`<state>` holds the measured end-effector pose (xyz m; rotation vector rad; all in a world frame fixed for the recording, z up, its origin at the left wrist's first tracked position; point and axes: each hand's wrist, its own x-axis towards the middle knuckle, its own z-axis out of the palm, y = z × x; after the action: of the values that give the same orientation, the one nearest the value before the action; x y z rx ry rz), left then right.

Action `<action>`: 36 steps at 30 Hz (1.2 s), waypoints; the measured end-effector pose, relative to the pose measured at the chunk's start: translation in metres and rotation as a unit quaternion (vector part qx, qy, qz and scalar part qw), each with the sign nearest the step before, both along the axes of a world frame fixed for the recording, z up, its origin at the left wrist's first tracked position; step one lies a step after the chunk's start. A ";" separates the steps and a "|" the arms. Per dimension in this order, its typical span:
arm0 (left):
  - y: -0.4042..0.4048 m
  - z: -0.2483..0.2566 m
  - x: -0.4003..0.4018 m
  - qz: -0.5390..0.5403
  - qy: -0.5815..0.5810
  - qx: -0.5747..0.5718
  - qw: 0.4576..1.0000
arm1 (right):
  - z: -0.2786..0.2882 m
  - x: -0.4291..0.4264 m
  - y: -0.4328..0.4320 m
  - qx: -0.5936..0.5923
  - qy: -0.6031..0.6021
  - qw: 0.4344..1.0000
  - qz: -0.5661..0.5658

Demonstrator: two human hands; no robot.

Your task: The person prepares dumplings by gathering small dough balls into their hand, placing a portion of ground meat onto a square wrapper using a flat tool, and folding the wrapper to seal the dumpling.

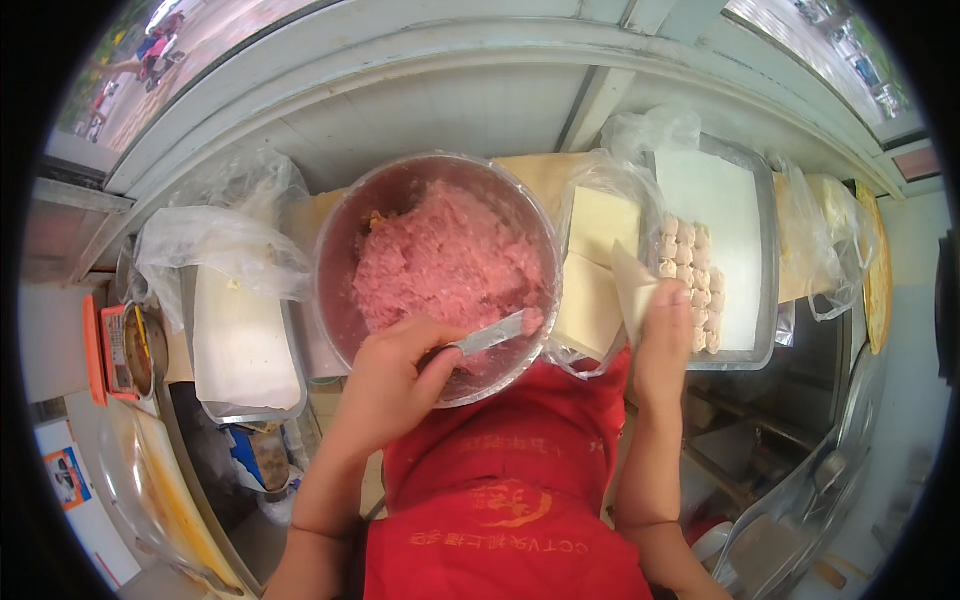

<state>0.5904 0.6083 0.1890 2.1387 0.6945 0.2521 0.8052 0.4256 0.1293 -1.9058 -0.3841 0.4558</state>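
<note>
My left hand (pixel 401 371) grips a flat metal spatula (pixel 491 334) with a dab of pink minced meat on its tip. The blade is over a large round metal bowl (pixel 551 300) of pink minced meat (pixel 450 259). To the right of the bowl lie stacks of square dough wrappers (pixel 589 300) in clear plastic. My right hand (pixel 664 330) holds a single wrapper (pixel 631 281), bent upward, at the stack's right edge. Just beyond that hand, rows of small filled dumplings (pixel 697 281) sit on the left side of a lined metal tray (pixel 766 300).
A second lined metal tray (pixel 244 337), partly under a plastic bag (pixel 225 240), stands left of the bowl. Farther left are an orange scale (pixel 116 349) and a small pot (pixel 154 352). A window ledge (pixel 450 56) runs behind the worktop. Plastic bags (pixel 817 225) lie at right.
</note>
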 end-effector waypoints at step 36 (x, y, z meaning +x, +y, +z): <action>-0.008 -0.003 0.002 0.040 -0.138 -0.060 0.988 | 0.041 -0.054 0.025 0.530 0.467 0.704 0.074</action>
<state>0.5923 0.6004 0.1858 1.9164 0.6180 0.5259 0.7514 0.4511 0.1708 -0.3689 -0.0450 0.9723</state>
